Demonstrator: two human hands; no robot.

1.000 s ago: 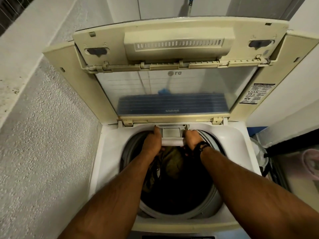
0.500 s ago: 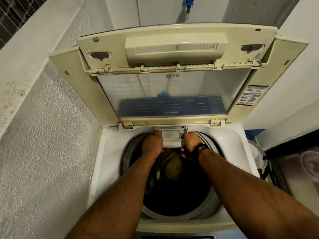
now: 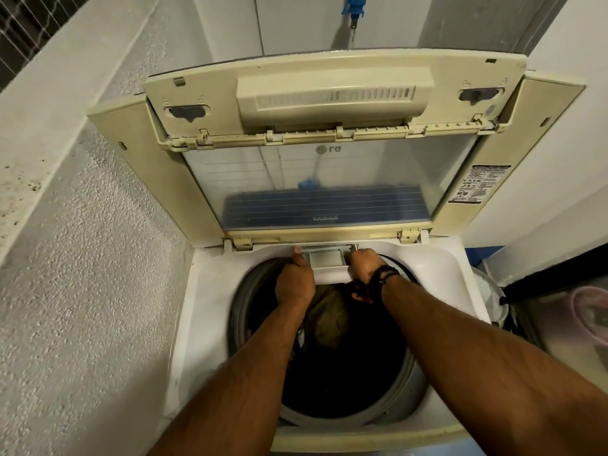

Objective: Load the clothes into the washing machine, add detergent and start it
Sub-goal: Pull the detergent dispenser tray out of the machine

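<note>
A person's two bare arms reach over a top-loading washing machine (image 3: 210, 301), lid (image 3: 332, 103) folded up & back against the wall. Both hands meet at the detergent drawer (image 3: 329, 266), a small pale tray pulled out from the rear rim of the tub opening, just below the lid hinge. Left hand (image 3: 295, 284): grip closed on the drawer's left end, thumb up along its side. Right hand (image 3: 363, 268): grip wrapped over the drawer's right end, fingers curled under the front edge; a dark band (image 3: 383, 278) sits on that wrist. Inside the drum (image 3: 404, 386), clothes (image 3: 329, 320) lie in a heap – an olive-brown item on top, darker fabric below, mostly in shadow. The heap sits toward the back & left of the tub, directly under the drawer. Drawer contents can't be made out. Rough-textured wall at left; a blue fitting (image 3: 353, 4) hangs on the wall behind the machine.
</note>
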